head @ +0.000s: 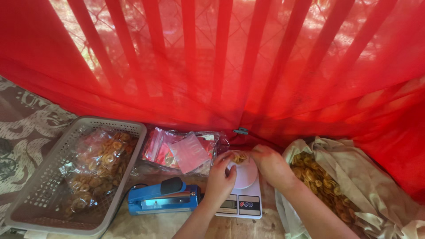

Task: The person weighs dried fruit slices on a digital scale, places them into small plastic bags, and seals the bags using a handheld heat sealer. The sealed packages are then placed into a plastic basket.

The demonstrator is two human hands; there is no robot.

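Observation:
A small clear bag of yellow banana chips [239,157] stands on the round platform of a white kitchen scale [242,200]. My left hand [221,177] grips the bag's left side from below. From the right, my right hand [271,164] pinches the bag's mouth. Both hands meet over the scale. To the right lies a large open cloth-coloured sack [354,177] full of loose chips [319,182], close to my right forearm.
A blue heat sealer [163,198] sits left of the scale, its cord trailing left. A grey plastic basket [48,186] holds filled chip bags [98,166]. A pile of empty clear bags [183,150] lies behind. A red curtain [248,62] hangs across the back.

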